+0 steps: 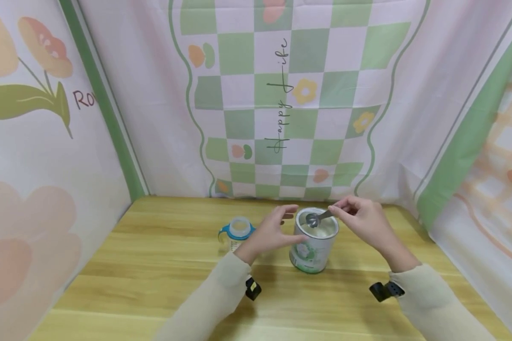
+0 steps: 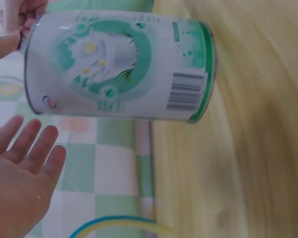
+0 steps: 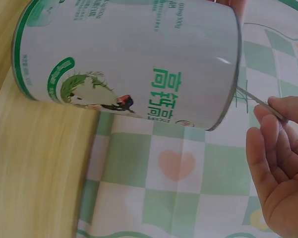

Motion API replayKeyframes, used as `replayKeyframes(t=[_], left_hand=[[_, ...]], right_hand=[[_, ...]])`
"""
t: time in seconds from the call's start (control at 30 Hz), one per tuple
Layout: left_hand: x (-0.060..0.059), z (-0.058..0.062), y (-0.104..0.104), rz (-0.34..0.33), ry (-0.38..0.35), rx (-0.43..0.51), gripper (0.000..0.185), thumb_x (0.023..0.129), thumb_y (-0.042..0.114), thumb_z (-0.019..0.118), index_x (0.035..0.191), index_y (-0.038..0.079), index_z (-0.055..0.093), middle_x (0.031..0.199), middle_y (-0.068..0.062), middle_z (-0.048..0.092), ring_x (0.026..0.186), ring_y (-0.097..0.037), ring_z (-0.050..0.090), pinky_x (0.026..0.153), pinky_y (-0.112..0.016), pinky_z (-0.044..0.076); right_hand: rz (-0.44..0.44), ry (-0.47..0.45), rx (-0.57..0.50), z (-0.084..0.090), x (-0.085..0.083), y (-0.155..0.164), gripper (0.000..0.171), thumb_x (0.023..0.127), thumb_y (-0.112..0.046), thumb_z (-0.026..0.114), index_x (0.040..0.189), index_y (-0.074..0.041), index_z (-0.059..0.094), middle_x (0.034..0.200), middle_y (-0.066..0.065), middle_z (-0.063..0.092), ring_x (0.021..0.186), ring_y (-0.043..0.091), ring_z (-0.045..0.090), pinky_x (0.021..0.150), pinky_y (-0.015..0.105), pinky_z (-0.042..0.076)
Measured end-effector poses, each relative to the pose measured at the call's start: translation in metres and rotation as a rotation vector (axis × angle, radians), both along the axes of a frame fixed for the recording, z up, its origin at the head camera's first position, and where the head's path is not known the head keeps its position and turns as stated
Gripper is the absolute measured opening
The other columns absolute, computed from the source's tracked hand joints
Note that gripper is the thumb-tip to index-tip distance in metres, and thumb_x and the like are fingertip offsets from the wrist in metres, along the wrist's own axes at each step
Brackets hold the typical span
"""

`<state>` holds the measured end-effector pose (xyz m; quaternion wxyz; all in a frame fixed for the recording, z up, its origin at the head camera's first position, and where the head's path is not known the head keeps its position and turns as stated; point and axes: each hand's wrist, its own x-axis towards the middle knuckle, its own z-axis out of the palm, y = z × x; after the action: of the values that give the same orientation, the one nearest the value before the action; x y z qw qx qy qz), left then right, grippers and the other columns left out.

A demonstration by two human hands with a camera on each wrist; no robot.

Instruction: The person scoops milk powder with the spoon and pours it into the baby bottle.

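We have the tin (image 1: pixel 315 239) standing open on the table (image 1: pixel 153 284), and our right hand (image 1: pixel 362 222) pinches the spoon (image 1: pixel 317 218) over the powder. Our left hand (image 1: pixel 270 232), fingers relaxed and holding nothing, steadies the tin's side. The bottle (image 1: pixel 236 233) beside it still waits, so scooping is barely begun.

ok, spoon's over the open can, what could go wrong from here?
The right hand only pinches the metal spoon by its handle tip, so it could tilt and spill powder onto the table. The left hand looks open beside the can, not gripping, so a knock might shift it. The baby bottle stands close by.
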<state>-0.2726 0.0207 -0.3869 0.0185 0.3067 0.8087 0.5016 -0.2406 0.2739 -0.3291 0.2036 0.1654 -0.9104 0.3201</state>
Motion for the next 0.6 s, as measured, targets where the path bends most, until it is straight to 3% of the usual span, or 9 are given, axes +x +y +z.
replayKeyframes(t=[0.23,0.4,0.6], left_hand=[[0.002,-0.01,0.013,0.009,-0.114,0.057,0.099,0.079,0.043,0.086,0.157,0.018,0.031,0.155,-0.002,0.039,0.137,-0.026,0.044,0.107,-0.048,0.04],[-0.001,-0.015,0.023,0.04,-0.178,0.085,0.107,0.076,0.043,0.089,0.159,0.016,0.026,0.153,-0.001,0.041,0.136,-0.018,0.043,0.108,-0.046,0.038],[-0.004,-0.02,0.028,0.061,-0.212,0.084,0.104,0.074,0.044,0.089,0.157,0.022,0.031,0.146,0.005,0.047,0.13,-0.013,0.046,0.106,-0.046,0.041]], right_hand=[[0.017,0.047,0.132,-0.006,-0.002,-0.005,0.016,0.095,-0.024,0.073,0.086,-0.011,0.072,0.071,-0.006,0.064,0.06,0.01,0.055,0.052,0.027,0.046],[0.032,0.093,0.178,-0.008,-0.006,-0.008,0.012,0.092,-0.017,0.075,0.085,-0.009,0.071,0.074,-0.005,0.067,0.065,0.01,0.06,0.057,0.028,0.051],[0.051,0.147,0.21,-0.008,-0.008,-0.013,0.01,0.089,-0.013,0.078,0.082,-0.009,0.071,0.072,-0.005,0.067,0.064,0.009,0.061,0.057,0.029,0.053]])
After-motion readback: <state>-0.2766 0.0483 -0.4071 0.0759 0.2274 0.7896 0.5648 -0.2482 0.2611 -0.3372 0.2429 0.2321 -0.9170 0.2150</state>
